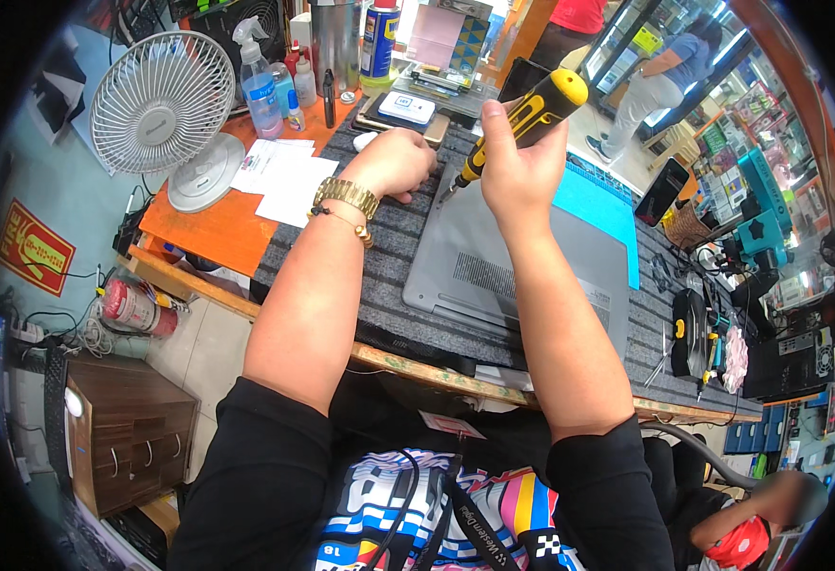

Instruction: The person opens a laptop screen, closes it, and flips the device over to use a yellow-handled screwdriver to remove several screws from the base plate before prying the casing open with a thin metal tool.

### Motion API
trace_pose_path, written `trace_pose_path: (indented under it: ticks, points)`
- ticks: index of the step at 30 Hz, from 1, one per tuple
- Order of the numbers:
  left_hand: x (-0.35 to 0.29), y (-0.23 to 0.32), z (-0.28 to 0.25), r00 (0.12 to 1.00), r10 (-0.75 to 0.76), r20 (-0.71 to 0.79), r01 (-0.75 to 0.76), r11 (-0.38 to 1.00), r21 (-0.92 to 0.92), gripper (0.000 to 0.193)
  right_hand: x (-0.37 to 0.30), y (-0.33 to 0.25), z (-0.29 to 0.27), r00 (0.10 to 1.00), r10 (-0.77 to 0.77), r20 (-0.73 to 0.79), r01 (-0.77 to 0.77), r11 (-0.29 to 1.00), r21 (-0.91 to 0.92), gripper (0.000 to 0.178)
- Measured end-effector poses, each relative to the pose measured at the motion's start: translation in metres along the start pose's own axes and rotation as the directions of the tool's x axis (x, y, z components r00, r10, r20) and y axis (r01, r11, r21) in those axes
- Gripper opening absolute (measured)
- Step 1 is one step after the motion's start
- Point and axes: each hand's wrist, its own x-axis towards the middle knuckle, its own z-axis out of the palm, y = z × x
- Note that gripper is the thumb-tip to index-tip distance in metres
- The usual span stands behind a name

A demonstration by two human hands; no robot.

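Note:
A grey laptop [475, 249] lies bottom side up on a striped dark mat [379, 276], its vent grille facing me. My right hand [524, 169] is closed round a yellow-and-black screwdriver [548, 99], which slants down to the left. Its tip meets or hovers just above the laptop's far left corner; contact is hard to tell. Beside that corner, my left hand [397, 164] rests over the mat with loosely curled fingers, thumb apart from them. Nothing shows in it, though the fingertips are partly hidden. A gold watch [349, 195] circles the left wrist.
A blue notebook [596, 219] sticks out beyond the laptop. Left of the mat are a white fan [165, 105], papers [294, 181] and a spray bottle [261, 95]. Phones [406, 108] lie at the back; a teal microscope [762, 219] and tools [692, 333] are on the right.

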Motion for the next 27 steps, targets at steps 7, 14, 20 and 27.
trace_pose_path:
  ticks: [7,14,20,27]
  points:
    - [0.004,-0.004,-0.001,0.994,0.017,-0.108,0.002,0.986,0.167,0.029,0.001,0.033,-0.008,0.884,0.386,-0.264,-0.389,0.92,0.043,0.043]
    - [0.005,-0.003,0.003,0.99,0.048,-0.129,-0.02,0.977,0.211,0.036,-0.002,0.05,-0.032,0.632,0.729,-0.262,-0.727,0.675,0.127,0.042]
    - [0.008,-0.009,0.001,0.988,0.057,-0.146,-0.027,0.979,0.203,0.04,-0.003,0.039,-0.026,0.652,0.707,-0.274,-0.705,0.699,0.123,0.042]
    - [0.007,-0.007,0.002,0.987,0.074,-0.14,-0.045,0.978,0.202,0.039,-0.002,0.044,-0.032,0.612,0.722,-0.321,-0.714,0.68,0.167,0.044]
